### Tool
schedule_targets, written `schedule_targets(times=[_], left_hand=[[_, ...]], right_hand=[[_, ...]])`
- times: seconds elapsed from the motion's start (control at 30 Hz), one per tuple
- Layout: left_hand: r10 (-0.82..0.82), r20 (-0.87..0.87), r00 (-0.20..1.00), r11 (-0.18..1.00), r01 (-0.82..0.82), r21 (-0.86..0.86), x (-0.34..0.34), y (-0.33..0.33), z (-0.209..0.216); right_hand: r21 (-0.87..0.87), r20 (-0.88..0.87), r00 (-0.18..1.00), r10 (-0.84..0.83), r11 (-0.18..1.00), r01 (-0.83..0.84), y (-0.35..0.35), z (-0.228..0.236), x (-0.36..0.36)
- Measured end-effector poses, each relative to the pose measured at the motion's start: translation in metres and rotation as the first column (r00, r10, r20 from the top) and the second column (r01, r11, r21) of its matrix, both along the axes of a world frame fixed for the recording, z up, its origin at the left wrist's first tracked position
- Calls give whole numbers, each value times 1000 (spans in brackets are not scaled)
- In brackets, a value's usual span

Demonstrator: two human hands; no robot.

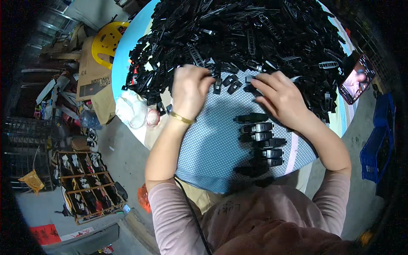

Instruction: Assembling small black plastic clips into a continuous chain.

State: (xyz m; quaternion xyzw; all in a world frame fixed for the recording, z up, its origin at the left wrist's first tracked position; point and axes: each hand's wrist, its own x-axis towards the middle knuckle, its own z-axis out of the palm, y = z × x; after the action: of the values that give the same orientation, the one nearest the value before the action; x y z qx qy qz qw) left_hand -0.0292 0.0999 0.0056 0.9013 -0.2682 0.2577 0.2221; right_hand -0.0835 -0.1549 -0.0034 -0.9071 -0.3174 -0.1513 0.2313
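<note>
Black plastic clips [238, 34] heaped across the far half of a round worktop [121, 55], edge of the heap meeting a dotted grey cloth [212, 144] spread at the near edge. Left hand [189, 91] curled at the heap's near edge, grip narrow, fingers [204, 78] closed over small black pieces; exact piece held not discernible. Right hand [278, 95] palm-down just beside it, fingertips [255, 83] resting on loose pieces, grip half-closed; held or merely touched, cannot tell. Finished clips [259, 144] lined in a column on the cloth toward the near edge. Judged light, stiff, smooth and somewhat slippery; best pinched across the long sides. Phone [356, 78] propped at the right edge. Single parts in the heap indistinct; worktop's far edge cut off.
</note>
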Motion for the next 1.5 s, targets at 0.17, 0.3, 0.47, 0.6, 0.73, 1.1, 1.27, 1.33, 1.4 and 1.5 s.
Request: schedule_targets(times=[0.17,0.3,0.47,0.6,0.73,1.1,1.27,1.33,1.4,1.5], left_hand=[[189,-201,961,979,-168,114,17,18,-10],[145,-245,959,988,-127,88,15,19,-10],[155,-335,930,987,-133,86,12,12,-10],[173,-276,945,984,-153,93,8,7,-6],[104,-83,991,991,-111,-80,-2,3,6],[-306,-480,822,952,263,-155,-40,-36,-12],[-312,-549,775,949,284,-138,-40,-34,-2],[-256,-640,724,961,264,-85,-41,-32,1],[-256,-567,783,959,279,-47,-41,-33,-1],[-224,-553,803,966,258,-16,-43,-38,-8]], right_hand=[[-149,153,988,-27,987,50,2,-22,10],[-93,177,984,-17,995,34,4,-19,7],[-155,251,968,-23,986,64,3,-12,-1],[-121,186,982,28,993,-5,0,-19,-2],[-113,126,992,28,993,-14,-2,-16,-6],[383,-24,995,100,920,-83,-3,1,2],[66,-177,982,62,997,-51,-9,3,-8],[-26,-162,987,16,999,-20,-5,9,-15],[-125,-119,991,-57,991,42,-4,8,-18],[-106,-132,991,11,994,-25,-4,8,-18]])
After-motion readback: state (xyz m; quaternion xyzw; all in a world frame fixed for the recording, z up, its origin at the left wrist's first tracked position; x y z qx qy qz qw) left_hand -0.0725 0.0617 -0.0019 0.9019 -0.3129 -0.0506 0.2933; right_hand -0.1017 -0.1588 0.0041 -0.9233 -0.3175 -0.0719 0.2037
